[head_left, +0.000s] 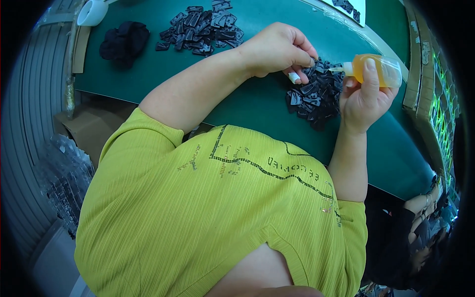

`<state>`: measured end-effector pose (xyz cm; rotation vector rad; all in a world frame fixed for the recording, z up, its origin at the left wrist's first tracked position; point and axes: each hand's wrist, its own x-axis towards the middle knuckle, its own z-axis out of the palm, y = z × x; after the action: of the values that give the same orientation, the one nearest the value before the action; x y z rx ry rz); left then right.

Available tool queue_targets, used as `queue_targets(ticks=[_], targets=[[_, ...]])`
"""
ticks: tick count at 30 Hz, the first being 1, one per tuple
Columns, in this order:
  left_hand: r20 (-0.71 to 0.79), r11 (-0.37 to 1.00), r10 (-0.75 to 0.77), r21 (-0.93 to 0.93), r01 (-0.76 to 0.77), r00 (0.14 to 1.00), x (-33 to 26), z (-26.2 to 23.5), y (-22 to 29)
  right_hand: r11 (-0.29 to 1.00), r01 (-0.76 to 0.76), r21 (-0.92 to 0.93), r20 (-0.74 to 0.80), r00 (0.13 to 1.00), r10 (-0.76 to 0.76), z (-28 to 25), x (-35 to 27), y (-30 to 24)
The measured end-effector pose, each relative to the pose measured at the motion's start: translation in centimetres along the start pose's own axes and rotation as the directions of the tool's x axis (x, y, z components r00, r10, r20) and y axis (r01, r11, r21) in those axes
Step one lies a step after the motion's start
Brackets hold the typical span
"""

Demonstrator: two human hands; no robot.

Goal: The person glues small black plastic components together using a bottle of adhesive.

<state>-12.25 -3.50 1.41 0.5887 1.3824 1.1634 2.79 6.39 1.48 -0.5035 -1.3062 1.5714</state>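
Observation:
My right hand (365,96) grips a clear squeeze bottle (373,69) of orange-yellow liquid. The bottle lies nearly level, and its thin pale nozzle (337,69) points left toward my other hand. My left hand (283,52) is closed in a pinch, thumb against fingers; whatever sits between the tips is too small to make out. White tape (294,77) wraps one of its fingertips. Beneath and between both hands lies a heap of small flat black pieces (316,96), some with shiny faces.
A second pile of black pieces (200,29) lies on the green tabletop (148,74), beside a bunched black cloth (123,42). A white roll (92,12) stands at the far left corner. Cardboard (420,69) edges the right side. Another person's arm (420,203) shows at the lower right.

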Motion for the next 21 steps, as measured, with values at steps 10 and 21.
queue_targets(ticks=[10,21], targets=[[-0.456,0.933,0.35,0.089,-0.349,0.818,5.2,-5.7,5.0,0.988,-0.074,0.133,-0.066,0.994,0.083,-0.7,0.4,-0.7],[-0.135,0.411,0.56,0.902,-0.132,0.817,-0.9,-7.7,8.7,0.986,-0.088,0.144,-0.062,0.993,0.098,-1.1,0.7,-0.7]])
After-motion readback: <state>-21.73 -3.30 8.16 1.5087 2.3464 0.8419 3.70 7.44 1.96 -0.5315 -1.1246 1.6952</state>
